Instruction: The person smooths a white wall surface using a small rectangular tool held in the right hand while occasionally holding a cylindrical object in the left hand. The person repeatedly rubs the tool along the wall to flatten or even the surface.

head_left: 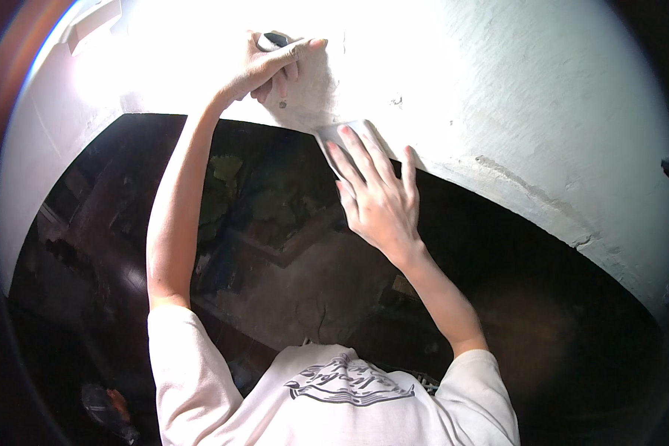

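Observation:
My left hand (273, 68) is raised to the pale wall surface (453, 89). Its fingers are curled round a small dark-and-white thing (276, 40), whose kind I cannot make out, and one digit points to the right. Lower and to the right, my right hand (377, 193) has its back toward me. Its fingers are spread over a thin light-grey rectangular plate (327, 134) at the lower edge of the wall surface. The palm hides most of the plate, so how it is gripped underneath does not show.
Cracks and rough patches (524, 186) run along the right part of the wall surface. A white angular ledge (93, 22) stands at the upper left. Strong glare washes out the upper left. Below lies a dark floor (267, 282) with dim, unclear objects.

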